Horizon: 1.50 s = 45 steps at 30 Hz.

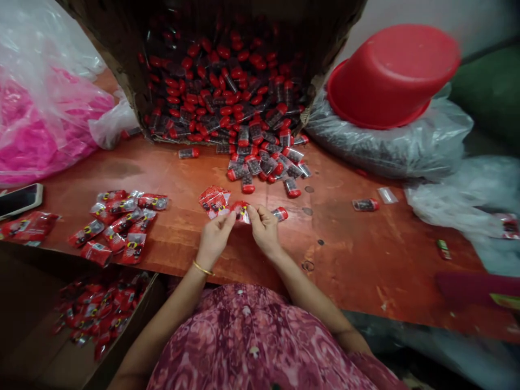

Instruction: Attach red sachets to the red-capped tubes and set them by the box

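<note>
Between my fingertips a small red printed packet (242,212) is pinched above the table. My left hand (215,234) closes on its left edge, and my right hand (265,227) grips the right edge. Just behind my left hand lies a stack of flat red packets (214,200). Beside my right fingers sits a small clear tube with a red cap (280,213), partly hidden by the hand. More red-capped tubes (260,157) with dark contents spill in a pile from a large cardboard box (130,81) at the back.
Filled red packets (122,222) lie in a heap to the left, near a phone (20,200). Below the table edge, an open carton (138,319) holds more. A red tub (406,70) stands upside down on a plastic bag (390,149). Pink goods in clear bags (49,119) sit far left.
</note>
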{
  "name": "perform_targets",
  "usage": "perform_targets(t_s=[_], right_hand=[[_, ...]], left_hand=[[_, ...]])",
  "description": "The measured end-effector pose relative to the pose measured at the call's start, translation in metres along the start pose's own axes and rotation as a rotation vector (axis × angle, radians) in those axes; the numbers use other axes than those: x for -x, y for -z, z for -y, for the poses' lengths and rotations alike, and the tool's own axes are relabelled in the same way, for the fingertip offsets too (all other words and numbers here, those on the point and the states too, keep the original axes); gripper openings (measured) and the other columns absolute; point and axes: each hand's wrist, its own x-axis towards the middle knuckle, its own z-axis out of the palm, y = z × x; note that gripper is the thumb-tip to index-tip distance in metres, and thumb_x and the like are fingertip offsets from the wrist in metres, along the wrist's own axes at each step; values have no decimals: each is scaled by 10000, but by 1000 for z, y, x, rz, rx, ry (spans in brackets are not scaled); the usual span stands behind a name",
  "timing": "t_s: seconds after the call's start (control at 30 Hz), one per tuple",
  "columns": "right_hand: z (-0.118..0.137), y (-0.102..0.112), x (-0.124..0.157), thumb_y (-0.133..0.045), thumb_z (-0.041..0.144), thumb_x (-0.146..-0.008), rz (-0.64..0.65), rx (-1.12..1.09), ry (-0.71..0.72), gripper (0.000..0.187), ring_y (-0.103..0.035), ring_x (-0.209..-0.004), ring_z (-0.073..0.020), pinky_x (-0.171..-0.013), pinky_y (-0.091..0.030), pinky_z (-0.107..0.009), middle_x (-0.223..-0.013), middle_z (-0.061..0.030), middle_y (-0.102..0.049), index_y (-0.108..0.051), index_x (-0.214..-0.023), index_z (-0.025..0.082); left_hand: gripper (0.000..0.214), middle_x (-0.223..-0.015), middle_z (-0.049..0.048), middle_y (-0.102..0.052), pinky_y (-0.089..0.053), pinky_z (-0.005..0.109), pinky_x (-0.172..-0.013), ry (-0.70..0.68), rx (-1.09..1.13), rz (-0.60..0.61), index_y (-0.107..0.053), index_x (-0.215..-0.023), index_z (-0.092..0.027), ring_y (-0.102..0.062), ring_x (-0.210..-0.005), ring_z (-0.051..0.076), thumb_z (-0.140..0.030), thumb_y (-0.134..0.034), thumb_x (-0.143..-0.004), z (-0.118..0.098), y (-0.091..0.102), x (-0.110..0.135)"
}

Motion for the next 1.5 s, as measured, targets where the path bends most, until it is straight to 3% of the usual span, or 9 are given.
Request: perform_targets(t_s=[0.1,0.33,0.57,0.7,0.83,0.9,1.1,1.3,1.5], right_hand=[[-2,3,7,-444,400,-849,-18,98,61,326,-430,-534,-103,-525,-351,-229,-545,33,-469,-497,-599,198],[-7,6,9,-359,376,-908,78,283,140,332,-509,-606,-135,-588,-401,-252,-647,-9,-566,-566,-723,194],[-19,51,4,-527,471,-813,-78,1034,197,330,-494,-842,-267,-743,-396,-399,-864,-134,-573,-616,-867,157],[-34,78,20,-481,258,-841,60,989,372,150,-499,-919,-243,-818,-404,-391,-955,-113,-569,-601,-873,175],[-45,90,29,-526,349,-810,-64,1031,345,370,-481,-1024,-294,-858,-406,-456,-1106,-155,-532,-538,-1126,158],[-49,92,26,-486,312,-826,-67,1068,310,358,-495,-1007,-304,-851,-409,-473,-1092,-170,-553,-541,-1140,148],[-44,93,14,-468,244,-801,-112,760,253,279,-582,-831,-237,-762,-480,-389,-925,-125,-635,-562,-1048,156],[0,84,43,-516,415,-813,127,34,-217,268,-424,-375,-89,-395,-380,-221,-521,57,-512,-574,-957,196],[15,71,47,-551,403,-789,195,-6,-225,235,-397,-396,-75,-395,-352,-202,-497,63,-476,-606,-862,186]], left_hand=[[381,-763,35,-695,-478,239,-626,208,190,120,-687,-801,-166,-630,-713,155,-493,-721,-608,1,-7,7],[346,-665,-15,-660,-447,203,-618,203,411,-42,-630,-656,-145,-580,-611,81,-339,-833,-455,-2,-19,5],[340,-629,-29,-661,-434,191,-598,222,422,-76,-624,-667,-147,-581,-557,67,-328,-832,-469,-9,-13,-3],[348,-642,-24,-666,-443,190,-574,284,413,-15,-616,-709,-156,-601,-565,77,-352,-819,-504,-7,-13,-4],[335,-664,-13,-679,-459,205,-576,344,427,21,-617,-752,-166,-624,-594,100,-349,-804,-544,-5,-17,-5],[327,-676,-8,-684,-463,213,-575,384,441,30,-615,-756,-172,-633,-608,111,-347,-802,-551,-5,-19,-6],[318,-707,0,-690,-463,223,-586,416,481,26,-625,-760,-182,-640,-637,124,-352,-800,-557,-5,-18,-5],[385,-724,1,-689,-452,223,-626,365,438,37,-638,-760,-178,-622,-639,109,-392,-820,-497,-2,-20,-2],[400,-605,-16,-640,-434,217,-621,303,353,34,-630,-648,-151,-578,-572,88,-419,-830,-429,-4,-25,4]])
